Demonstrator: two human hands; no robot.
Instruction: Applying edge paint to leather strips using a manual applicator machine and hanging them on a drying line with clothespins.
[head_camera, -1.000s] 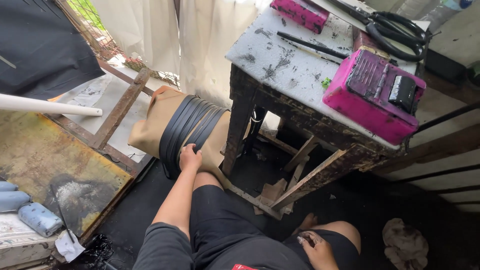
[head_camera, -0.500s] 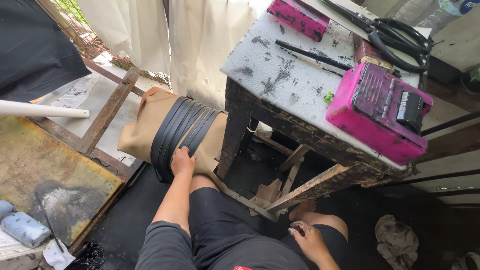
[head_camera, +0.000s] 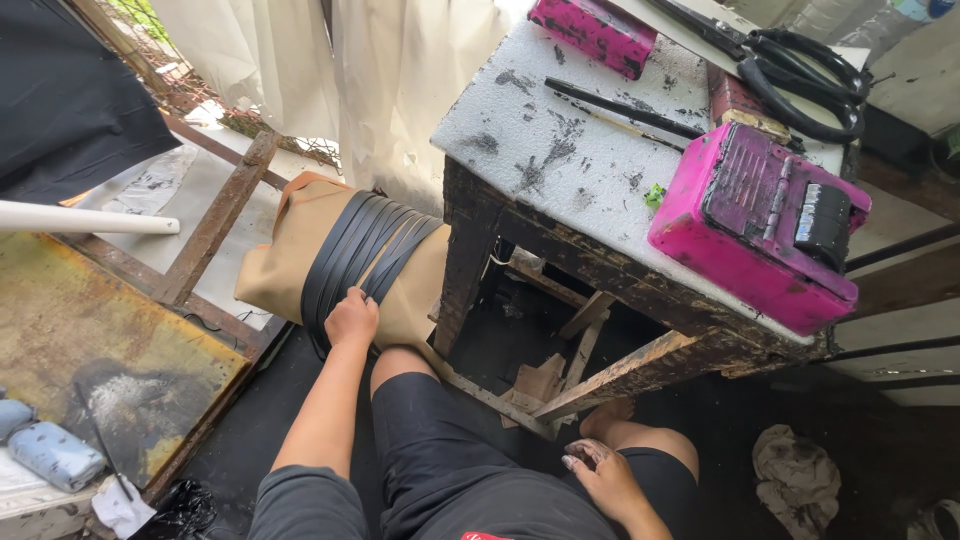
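A worn white-topped wooden table is shown at right, bearing a pink box. Beside its leg, a tan roll wound with black straps is seen. The straps are gripped by the clenched left hand; the right hand is rested, released, on the thigh.

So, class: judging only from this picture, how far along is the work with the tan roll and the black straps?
Done: several black straps already lie wound around the tan roll.
In hand: the left hand grips the straps at the roll's lower edge; the right hand rests on the thigh.
Left: the scissors lie untouched on the table, so any trimming looks undone. No knot or fastening shows.
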